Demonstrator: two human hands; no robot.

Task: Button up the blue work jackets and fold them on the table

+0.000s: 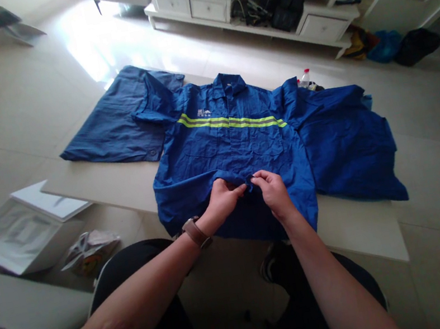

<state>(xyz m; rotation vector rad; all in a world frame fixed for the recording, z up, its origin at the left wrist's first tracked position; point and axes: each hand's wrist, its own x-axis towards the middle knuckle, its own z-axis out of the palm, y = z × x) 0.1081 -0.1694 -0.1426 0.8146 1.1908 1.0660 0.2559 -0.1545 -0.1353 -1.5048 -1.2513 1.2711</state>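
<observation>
In the head view, the left hand [221,198] and right hand [274,194] meet at the lower front edge of a blue work shirt [234,150] lying spread on the bench [96,186], the fingers [258,177] of both pinching the cloth. A short pinch right at the edge should hold the fabric steadiest. The fingertips sink into the folds, so exactly what they grip cannot be made out.

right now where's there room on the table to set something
Tabletop shows left of the blue work jacket, below the folded blue garment, and at the near right, below the jacket's sleeve. Crowded around your left hand and right hand.
</observation>
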